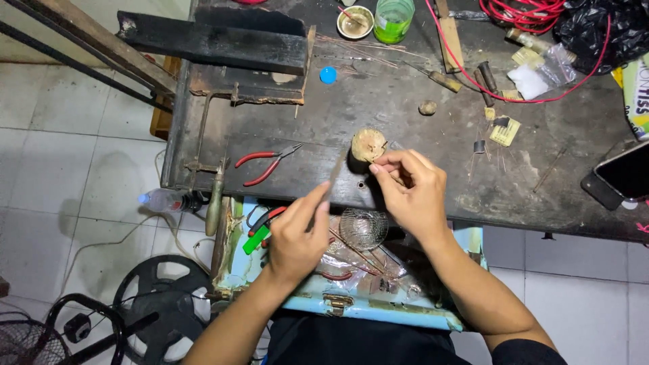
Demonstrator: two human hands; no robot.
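Left hand (297,233) pinches thin dark tool (333,177); right hand (409,186) fingers closed on small part against wooden stub (368,144) at workbench (405,115) front edge. Risk: tool slips, jabs right fingertips.

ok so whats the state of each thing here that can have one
wooden block: upright on the bench, pinched by the right hand
thin tool: held in the left hand, tip near the block
red pliers: lying, handles apart
green bottle: upright, uncapped
blue cap: loose
phone: screen dark
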